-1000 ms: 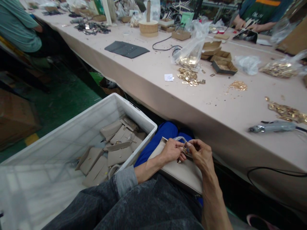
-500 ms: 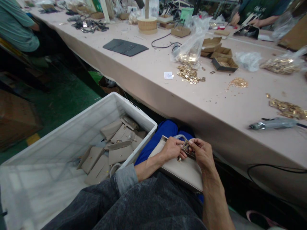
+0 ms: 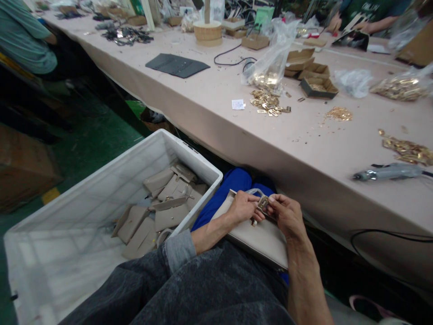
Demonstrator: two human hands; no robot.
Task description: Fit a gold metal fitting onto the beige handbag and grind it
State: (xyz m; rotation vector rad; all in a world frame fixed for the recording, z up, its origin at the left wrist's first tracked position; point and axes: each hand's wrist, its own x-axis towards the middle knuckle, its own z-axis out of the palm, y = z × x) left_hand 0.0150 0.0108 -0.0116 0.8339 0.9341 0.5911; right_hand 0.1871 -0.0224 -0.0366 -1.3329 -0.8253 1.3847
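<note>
- Across the blue-clothed lap (image 3: 233, 181) lies a smooth beige handbag (image 3: 264, 239), its long axis slanting from upper left to lower right.
- Right hand (image 3: 287, 214) pinches a small rectangular metal plate (image 3: 263, 202) at the handbag's far edge; left hand (image 3: 242, 207) sets bent fingers against its other side, though whether they grip cannot be told.
- Beside the lap, a smooth-walled white plastic crate (image 3: 101, 194) holds jumbled beige flap bags (image 3: 171, 217).
- On the pale tabletop (image 3: 297, 128), a crinkled clear plastic bag (image 3: 281, 47) contains shiny gold fittings (image 3: 269, 81).
</note>
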